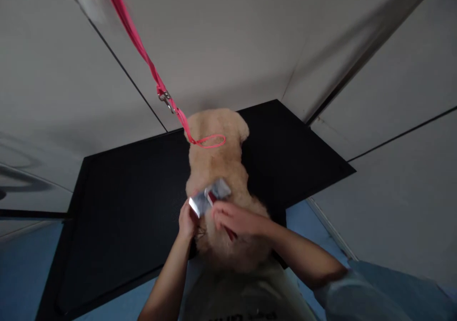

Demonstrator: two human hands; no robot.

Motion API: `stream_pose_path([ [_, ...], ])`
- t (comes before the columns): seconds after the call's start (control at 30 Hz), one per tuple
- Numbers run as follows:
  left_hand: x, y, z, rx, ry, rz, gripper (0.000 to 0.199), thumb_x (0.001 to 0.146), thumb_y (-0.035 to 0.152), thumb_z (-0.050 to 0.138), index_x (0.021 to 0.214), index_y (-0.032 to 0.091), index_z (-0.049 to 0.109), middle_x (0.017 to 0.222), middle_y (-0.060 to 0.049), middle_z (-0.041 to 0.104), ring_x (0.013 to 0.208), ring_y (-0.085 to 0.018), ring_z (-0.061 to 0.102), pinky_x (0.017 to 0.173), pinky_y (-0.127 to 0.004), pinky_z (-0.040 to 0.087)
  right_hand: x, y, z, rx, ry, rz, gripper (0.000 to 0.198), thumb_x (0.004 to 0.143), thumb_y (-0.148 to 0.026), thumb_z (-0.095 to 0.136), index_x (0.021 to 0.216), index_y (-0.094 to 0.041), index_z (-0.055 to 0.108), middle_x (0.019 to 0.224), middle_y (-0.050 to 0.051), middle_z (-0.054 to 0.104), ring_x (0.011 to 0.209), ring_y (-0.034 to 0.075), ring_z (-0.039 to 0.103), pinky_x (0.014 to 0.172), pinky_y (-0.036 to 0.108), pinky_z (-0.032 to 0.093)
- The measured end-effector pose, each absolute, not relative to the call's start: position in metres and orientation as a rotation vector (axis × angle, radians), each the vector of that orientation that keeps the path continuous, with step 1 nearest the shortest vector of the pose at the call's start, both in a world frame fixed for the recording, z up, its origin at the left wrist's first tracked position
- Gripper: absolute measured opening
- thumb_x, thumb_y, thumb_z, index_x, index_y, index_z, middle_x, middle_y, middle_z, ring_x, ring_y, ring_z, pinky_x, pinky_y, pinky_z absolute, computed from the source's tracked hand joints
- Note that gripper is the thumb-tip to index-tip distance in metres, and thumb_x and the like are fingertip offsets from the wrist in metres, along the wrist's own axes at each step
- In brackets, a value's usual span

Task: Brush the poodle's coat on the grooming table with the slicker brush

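Note:
A light tan dog (223, 161), seen from above, faces away from me on a black table. My right hand (235, 218) is closed around the dark red handle of a slicker brush (214, 190). The brush's wide silvery head is over the dog's lower back and blurred by motion. My left hand (188, 220) rests against the dog's left flank, right beside the brush head's left corner. Fur and the brush hide most of its fingers. A pink loop leash (210, 145) lies across the dog's neck and runs up to the upper left through a metal clip (165, 101).
The black table (124, 206) has a raised rim and reaches to both sides of the dog. Pale wall panels (232, 35) stand close behind it. Blue floor (30, 259) shows below. My apron (243, 295) is up against the table's near edge.

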State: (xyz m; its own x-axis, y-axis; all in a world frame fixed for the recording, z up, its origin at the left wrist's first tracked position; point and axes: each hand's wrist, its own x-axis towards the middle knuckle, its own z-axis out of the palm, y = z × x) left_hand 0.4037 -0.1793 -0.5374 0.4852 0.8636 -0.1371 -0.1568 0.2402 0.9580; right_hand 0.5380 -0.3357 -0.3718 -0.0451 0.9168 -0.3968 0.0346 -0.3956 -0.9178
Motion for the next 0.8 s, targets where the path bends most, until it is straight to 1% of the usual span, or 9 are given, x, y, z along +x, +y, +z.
stream_pose_path([
  [0.1,0.404,-0.173,-0.523,1.217,0.779,0.833,0.048,0.087,0.055,0.052,0.112,0.018,0.069,0.127,-0.010,0.064,0.123,-0.026,0.056,0.110,-0.044,0.039,0.526,-0.339,-0.382,-1.691,-1.065,1.232,0.017,0.090,-0.018,0.041,0.077,-0.019,0.051,0.063,-0.001,0.052,0.058,0.012,0.051,0.053,0.021,0.038],
  [0.2,0.422,-0.154,-0.495,1.595,0.694,0.934,0.042,0.093,0.046,0.048,0.114,0.016,0.068,0.131,-0.011,0.061,0.126,-0.024,0.054,0.112,-0.045,0.035,0.503,-0.375,-0.398,-1.609,-1.051,1.532,0.010,0.084,-0.018,0.047,0.079,-0.020,0.055,0.062,-0.002,0.055,0.055,0.011,0.052,0.051,0.021,0.038],
  [0.3,0.467,-0.135,-0.456,2.042,0.423,1.038,0.035,0.095,0.035,0.044,0.114,0.018,0.068,0.129,-0.011,0.062,0.123,-0.023,0.055,0.108,-0.046,0.040,0.511,-0.400,-0.399,-1.335,-0.869,1.769,0.007,0.080,-0.024,0.052,0.082,-0.019,0.056,0.059,-0.004,0.053,0.046,0.009,0.046,0.045,0.019,0.036],
  [0.37,0.502,-0.133,-0.433,2.387,0.212,0.936,0.032,0.092,0.029,0.047,0.113,0.019,0.069,0.127,-0.011,0.063,0.125,-0.025,0.053,0.110,-0.050,0.036,0.542,-0.388,-0.384,-1.189,-0.774,1.550,0.015,0.080,-0.033,0.055,0.078,-0.018,0.054,0.058,-0.004,0.052,0.046,0.008,0.044,0.044,0.018,0.034],
  [0.47,0.532,-0.147,-0.421,2.733,0.305,0.806,0.044,0.083,0.030,0.059,0.123,0.013,0.064,0.143,-0.018,0.049,0.136,-0.038,0.038,0.109,-0.061,0.030,0.616,-0.324,-0.348,-1.106,-0.662,1.009,0.021,0.083,-0.039,0.053,0.078,-0.019,0.050,0.055,-0.006,0.050,0.043,0.007,0.042,0.041,0.016,0.031],
  [0.5,0.534,-0.155,-0.424,2.800,0.269,0.742,0.046,0.082,0.031,0.060,0.125,0.014,0.063,0.146,-0.018,0.046,0.136,-0.039,0.038,0.108,-0.061,0.033,0.643,-0.294,-0.335,-1.109,-0.628,0.888,0.017,0.084,-0.037,0.051,0.081,-0.021,0.049,0.056,-0.007,0.051,0.041,0.007,0.042,0.040,0.016,0.030],
  [0.57,0.527,-0.169,-0.437,2.842,0.149,0.708,0.042,0.082,0.024,0.058,0.123,0.018,0.064,0.141,-0.013,0.053,0.132,-0.035,0.045,0.106,-0.056,0.037,0.688,-0.233,-0.315,-1.189,-0.547,0.767,0.009,0.087,-0.031,0.046,0.086,-0.022,0.046,0.057,-0.008,0.052,0.039,0.006,0.040,0.038,0.015,0.027],
  [0.67,0.504,-0.176,-0.451,2.778,0.136,0.809,0.036,0.084,0.016,0.054,0.118,0.017,0.065,0.125,-0.010,0.065,0.122,-0.028,0.055,0.104,-0.051,0.042,0.715,-0.175,-0.314,-1.289,-0.506,0.844,0.006,0.088,-0.021,0.044,0.081,-0.021,0.046,0.054,-0.009,0.048,0.039,0.006,0.039,0.038,0.015,0.024],
  [0.8,0.483,-0.162,-0.418,2.462,0.359,1.108,0.035,0.091,0.018,0.049,0.125,0.019,0.059,0.118,-0.012,0.067,0.108,-0.023,0.063,0.089,-0.040,0.054,0.663,-0.208,-0.365,-1.328,-0.559,1.044,0.018,0.084,-0.020,0.052,0.067,-0.019,0.048,0.050,-0.007,0.046,0.040,0.007,0.039,0.041,0.018,0.030],
])
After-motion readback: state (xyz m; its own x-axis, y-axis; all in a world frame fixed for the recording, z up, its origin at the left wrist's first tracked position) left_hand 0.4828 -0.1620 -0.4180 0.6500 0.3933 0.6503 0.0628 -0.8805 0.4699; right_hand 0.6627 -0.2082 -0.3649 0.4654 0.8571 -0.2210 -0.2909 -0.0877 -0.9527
